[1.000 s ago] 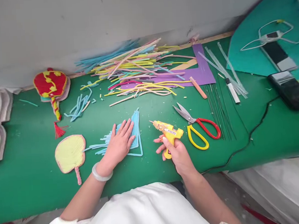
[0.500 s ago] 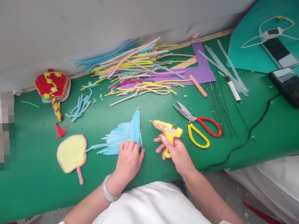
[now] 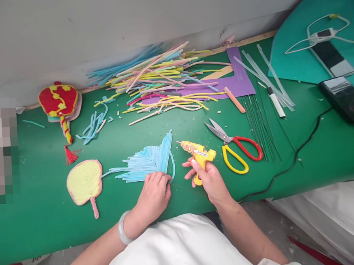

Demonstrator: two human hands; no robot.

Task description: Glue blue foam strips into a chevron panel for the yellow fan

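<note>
A light blue fan-shaped piece made of glued strips [image 3: 147,161] lies on the green table [image 3: 36,223] in front of me. My left hand [image 3: 153,195] grips its near corner with curled fingers and lifts its right edge slightly. My right hand [image 3: 207,180] is wrapped round the handle of a yellow glue gun [image 3: 197,153], whose nozzle points left toward the blue piece, a short gap away.
Red-and-yellow scissors [image 3: 234,145] lie right of the gun. A pile of coloured strips [image 3: 159,82] and purple paper [image 3: 236,82] sit at the back. A yellow fan [image 3: 84,181], a red fan [image 3: 59,101], thin green wires [image 3: 258,124], clear glue sticks [image 3: 266,78] and a black cord [image 3: 299,150] lie around.
My left hand slid from lying flat on the blue piece to its near corner and closed on it. The piece has turned and its right edge has risen. The glue gun barely moved.
</note>
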